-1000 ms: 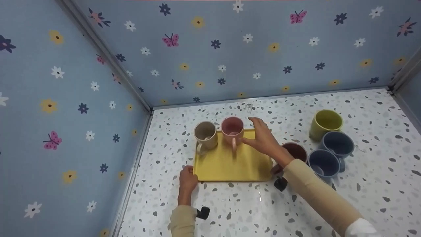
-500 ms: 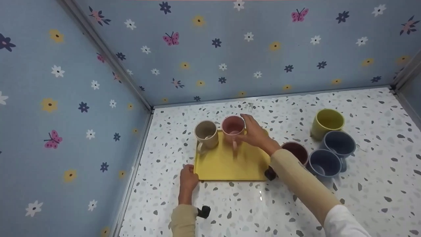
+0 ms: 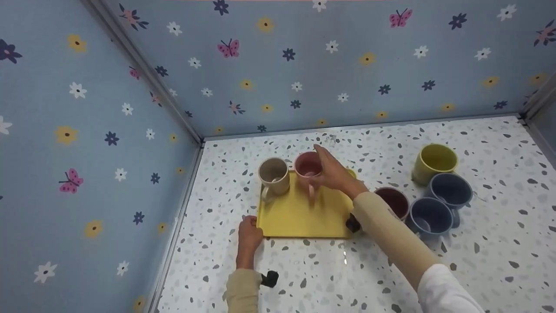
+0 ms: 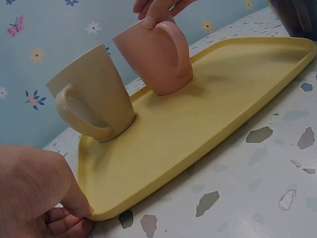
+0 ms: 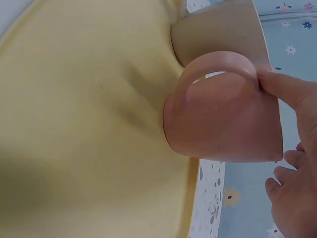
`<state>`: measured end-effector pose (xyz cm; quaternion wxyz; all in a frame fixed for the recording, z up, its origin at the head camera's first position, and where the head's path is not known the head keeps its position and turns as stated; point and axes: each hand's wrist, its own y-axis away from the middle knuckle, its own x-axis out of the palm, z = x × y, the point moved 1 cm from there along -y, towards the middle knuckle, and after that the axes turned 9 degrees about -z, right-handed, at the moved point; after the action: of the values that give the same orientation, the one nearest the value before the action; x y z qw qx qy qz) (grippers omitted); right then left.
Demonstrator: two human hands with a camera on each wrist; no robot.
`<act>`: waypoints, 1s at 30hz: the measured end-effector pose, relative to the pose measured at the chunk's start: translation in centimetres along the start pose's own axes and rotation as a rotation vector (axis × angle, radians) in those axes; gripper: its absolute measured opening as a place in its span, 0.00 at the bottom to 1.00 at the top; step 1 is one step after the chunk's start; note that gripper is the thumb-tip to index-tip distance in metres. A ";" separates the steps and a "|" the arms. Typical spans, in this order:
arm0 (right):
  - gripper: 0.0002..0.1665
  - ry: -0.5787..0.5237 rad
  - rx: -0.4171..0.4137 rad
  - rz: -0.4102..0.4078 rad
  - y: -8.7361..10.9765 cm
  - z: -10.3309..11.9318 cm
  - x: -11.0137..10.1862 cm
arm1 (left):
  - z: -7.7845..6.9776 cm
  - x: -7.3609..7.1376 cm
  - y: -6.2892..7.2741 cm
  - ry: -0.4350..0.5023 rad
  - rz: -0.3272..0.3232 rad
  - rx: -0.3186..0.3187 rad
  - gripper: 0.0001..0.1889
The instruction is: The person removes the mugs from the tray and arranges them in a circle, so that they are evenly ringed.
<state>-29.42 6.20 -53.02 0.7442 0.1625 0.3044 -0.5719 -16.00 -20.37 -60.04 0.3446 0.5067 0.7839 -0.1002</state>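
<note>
A yellow tray [image 3: 299, 221] lies on the speckled tabletop, bearing two upright mugs along its far edge. The beige mug [image 3: 273, 180] stands at the far left corner, the pink mug [image 3: 305, 180] just right of it, handles towards me. My left hand [image 3: 250, 237] holds the tray's near left corner, thumb at the edge and fingers curled outside in the left wrist view. My right hand [image 3: 334, 174] grips the pink mug at its rim, thumb [image 5: 280, 87] beside the top of the handle. Its index finger reaches round the far side, partly hidden by the mug.
Right of the tray stand a dark red mug [image 3: 394, 201], partly behind the right sleeve, two blue mugs [image 3: 451, 191] and a yellow-green mug [image 3: 430, 167], close together. Walls with flowers and butterflies [image 3: 295, 74] border the table at the back and left.
My right hand has moved left from beside the pink mug to its rim, thumb now touching near the handle. The left hand keeps its place at the tray corner.
</note>
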 end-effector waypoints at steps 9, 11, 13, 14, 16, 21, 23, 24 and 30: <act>0.61 -0.057 0.016 0.015 0.1 -0.1 0.0 | -0.1 -0.1 0.1 0.003 0.003 0.007 0.20; 0.59 -0.067 -0.001 0.005 0.2 0.0 0.0 | -0.1 -0.1 0.1 0.002 -0.002 0.008 0.21; 0.55 -0.099 -0.038 -0.002 0.2 0.0 0.1 | 0.0 -0.1 0.1 -0.005 -0.003 0.007 0.21; 0.53 -0.123 -0.066 -0.005 0.2 0.0 0.2 | 0.0 0.0 0.1 -0.005 -0.003 -0.002 0.21; 0.48 -0.152 -0.112 -0.021 0.2 0.0 0.2 | 0.1 0.0 0.1 -0.009 0.002 -0.010 0.21; 0.50 -0.057 -0.114 -0.104 1.0 -0.1 0.1 | 0.2 0.2 0.1 -0.010 0.006 -0.009 0.20; 0.54 0.004 -0.076 -0.122 1.4 -0.1 0.1 | 0.3 0.2 0.1 -0.003 0.002 -0.001 0.20; 0.55 0.032 -0.059 -0.125 1.5 -0.1 0.1 | 0.3 0.2 0.1 0.000 -0.001 0.000 0.20; 0.57 0.110 0.001 -0.167 2.2 0.6 -0.1 | 0.2 0.0 0.1 -0.001 -0.003 -0.012 0.21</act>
<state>-27.13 6.57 -52.72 0.6761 0.1681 0.3572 -0.6221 -15.84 -20.44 -60.12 0.3480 0.5035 0.7849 -0.0963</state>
